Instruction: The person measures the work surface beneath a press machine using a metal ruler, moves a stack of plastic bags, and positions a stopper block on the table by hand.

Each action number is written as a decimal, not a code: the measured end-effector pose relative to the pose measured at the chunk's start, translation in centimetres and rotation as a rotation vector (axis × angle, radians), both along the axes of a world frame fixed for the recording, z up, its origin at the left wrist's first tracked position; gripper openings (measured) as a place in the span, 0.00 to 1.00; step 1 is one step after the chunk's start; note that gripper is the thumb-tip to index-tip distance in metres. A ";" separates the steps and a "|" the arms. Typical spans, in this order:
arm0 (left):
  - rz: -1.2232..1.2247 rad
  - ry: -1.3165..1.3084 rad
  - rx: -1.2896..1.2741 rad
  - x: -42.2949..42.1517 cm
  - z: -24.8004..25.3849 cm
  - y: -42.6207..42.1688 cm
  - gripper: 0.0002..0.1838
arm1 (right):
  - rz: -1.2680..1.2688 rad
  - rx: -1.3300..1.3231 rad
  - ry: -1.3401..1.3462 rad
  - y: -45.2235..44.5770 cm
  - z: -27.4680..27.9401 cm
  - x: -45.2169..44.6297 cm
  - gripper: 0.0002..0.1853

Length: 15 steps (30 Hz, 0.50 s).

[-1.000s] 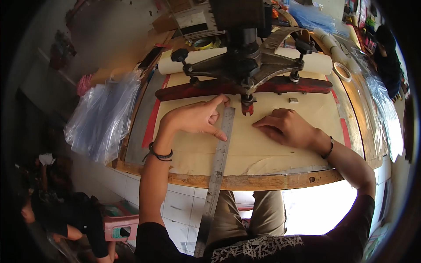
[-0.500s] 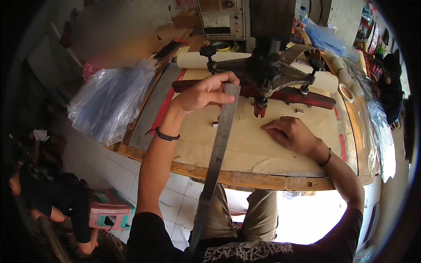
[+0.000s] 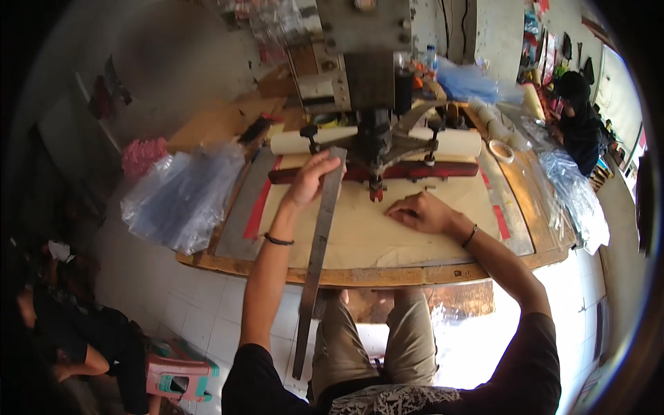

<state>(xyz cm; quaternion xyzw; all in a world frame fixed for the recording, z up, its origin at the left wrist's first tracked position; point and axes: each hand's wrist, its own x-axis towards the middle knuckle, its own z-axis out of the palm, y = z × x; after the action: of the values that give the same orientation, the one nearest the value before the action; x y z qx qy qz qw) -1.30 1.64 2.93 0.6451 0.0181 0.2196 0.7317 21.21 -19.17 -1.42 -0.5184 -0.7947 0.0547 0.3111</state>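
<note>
1. Two bare hands work at a wooden-edged table (image 3: pixel 360 277) in the head view, seen from above. From where I stand, the left hand (image 3: pixel 312 181) pinches a steel ruler (image 3: pixel 319 250) near its upper end, between thumb and fingers.

2. The steel ruler slants down across the cream sheet (image 3: pixel 353 238) and past the table's front edge, its lower end near the person's thigh, over the floor tiles. One second ago its upper part lay along the sheet between the hands; now it is raised and has swung leftward.

3. The right hand (image 3: pixel 423 212) rests on the cream sheet, much as before. Its fingers are bent and drawn close together; I cannot tell whether they pinch anything.

4. Beyond the hands stands a press (image 3: pixel 374 142) with a long red bar (image 3: pixel 443 171) running crosswise and a red forked tip (image 3: pixel 375 192) in front. A cream roll (image 3: pixel 287 144) lies behind.

5. Clear plastic bags (image 3: pixel 183 200) spread to the left. A person in dark clothes (image 3: pixel 579 128) at the far right shows more fully than a second ago.
</note>
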 end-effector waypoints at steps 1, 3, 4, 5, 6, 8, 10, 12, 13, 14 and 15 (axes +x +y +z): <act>0.022 -0.047 -0.038 0.0 0.7 -0.9 0.12 | -0.030 -0.011 -0.013 -0.3 0.3 -0.3 0.09; 0.025 -0.161 -0.140 -1.0 2.1 -2.8 0.11 | -0.067 0.005 -0.048 -0.4 0.9 -0.4 0.10; 0.076 -0.233 -0.119 -1.7 3.0 -3.5 0.12 | -0.076 0.035 -0.066 -0.5 0.8 -0.6 0.10; 0.164 -0.307 -0.094 -2.6 3.6 -4.2 0.12 | -0.085 0.049 -0.069 -0.9 0.4 -0.8 0.10; 0.255 -0.368 -0.077 -3.7 4.4 -5.2 0.12 | -0.141 0.070 -0.085 -1.3 0.3 -0.8 0.10; 0.382 -0.403 -0.016 -6.4 6.3 -6.9 0.14 | -0.246 0.082 -0.098 -1.2 -0.3 -1.1 0.11; 0.514 -0.453 0.078 -9.2 8.9 -8.3 0.14 | -0.225 0.016 0.109 -2.5 2.1 -5.1 0.14; 0.657 -0.539 0.067 -11.7 11.7 -8.3 0.13 | -0.119 -0.012 0.225 -4.1 3.2 -9.6 0.17; 0.811 -0.595 0.078 -12.5 14.0 -9.7 0.12 | -0.011 -0.059 0.221 -4.9 4.2 -11.9 0.20; 0.798 -0.659 0.104 -13.6 15.3 -9.0 0.09 | 0.095 -0.099 0.219 -5.2 5.0 -14.4 0.23; 0.780 -0.726 0.131 -14.7 16.4 -8.3 0.05 | 0.196 -0.082 0.234 -5.4 5.6 -16.6 0.24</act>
<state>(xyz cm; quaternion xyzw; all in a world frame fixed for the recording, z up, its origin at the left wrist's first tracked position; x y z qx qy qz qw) -15.95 -6.65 19.36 0.5172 -0.0115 0.6847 0.5133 4.62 -24.61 4.21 -0.4409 -0.7968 0.1771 0.3733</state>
